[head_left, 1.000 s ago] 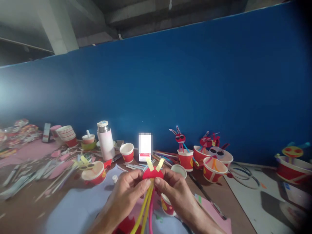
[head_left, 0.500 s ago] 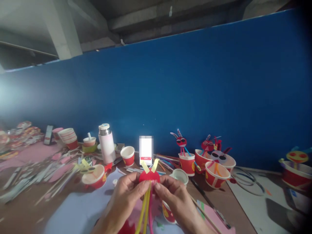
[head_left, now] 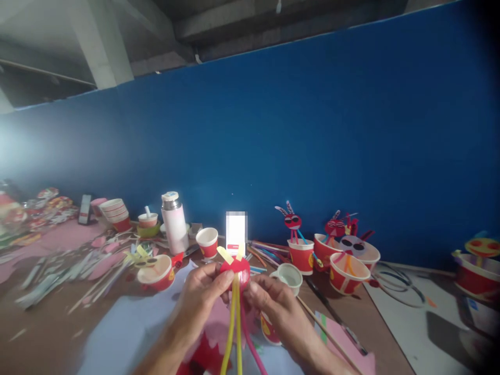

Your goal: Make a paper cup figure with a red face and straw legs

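Note:
Near the lower middle, my left hand point(head_left: 207, 291) pinches a red paper head point(head_left: 238, 268) with its thumb over the lower edge. Two pale yellow strips stick up from the top of the head like antennae. Yellow stems point(head_left: 234, 328) and a pink stem point(head_left: 251, 341) hang down below it. My right hand point(head_left: 271, 302) is closed at the right side of the head, by the top of the pink stem; what its fingertips hold is too small to make out. A red paper cup point(head_left: 269, 330) is partly hidden behind my right hand.
Behind stand a white bottle point(head_left: 174, 226), a paper cup point(head_left: 207, 243) and a lit phone point(head_left: 236, 232). Cups with paper figures point(head_left: 300, 256) are to the right, beside a black pen-like tool point(head_left: 339, 317). Strips and paper scraps point(head_left: 42, 281) lie left, blue paper point(head_left: 113, 333) in front.
The red head has risen slightly and turned. My right fingers have come away from its lower edge toward the right, and the pink stem now slants outward. The camera view has shifted a little.

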Available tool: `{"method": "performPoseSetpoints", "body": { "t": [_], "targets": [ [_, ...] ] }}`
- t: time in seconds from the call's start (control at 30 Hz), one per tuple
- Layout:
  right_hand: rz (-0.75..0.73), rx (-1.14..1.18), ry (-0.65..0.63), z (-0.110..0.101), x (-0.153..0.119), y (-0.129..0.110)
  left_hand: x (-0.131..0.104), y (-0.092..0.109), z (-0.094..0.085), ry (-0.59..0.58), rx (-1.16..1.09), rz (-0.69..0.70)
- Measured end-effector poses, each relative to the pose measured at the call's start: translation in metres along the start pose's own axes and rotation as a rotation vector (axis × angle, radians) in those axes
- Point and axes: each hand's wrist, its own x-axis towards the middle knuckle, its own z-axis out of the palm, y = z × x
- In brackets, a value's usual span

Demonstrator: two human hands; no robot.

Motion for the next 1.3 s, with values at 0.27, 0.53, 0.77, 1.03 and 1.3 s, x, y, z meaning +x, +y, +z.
{"method": "performPoseSetpoints", "body": {
  "t": [0.27,0.53,0.77,1.03,1.3],
  "targets": [
    [0.058,-0.059,-0.063,0.005,0.001,0.02,0.005,-0.001,-0.006,-0.111,0.076,0.029],
    [0.048,-0.163,-0.093,0.002,0.0,0.008,0.004,-0.003,-0.013,-0.173,0.018,-0.013],
    [0.046,-0.095,-0.063,0.005,0.0,0.011,0.006,-0.003,-0.012,-0.196,-0.044,-0.021],
    [0.023,-0.156,-0.013,0.004,0.0,0.009,0.006,-0.001,-0.008,-0.18,-0.139,-0.063],
    [0.047,-0.172,0.009,0.007,0.0,0.007,0.004,-0.003,-0.006,-0.154,-0.111,-0.103]
  ]
}}
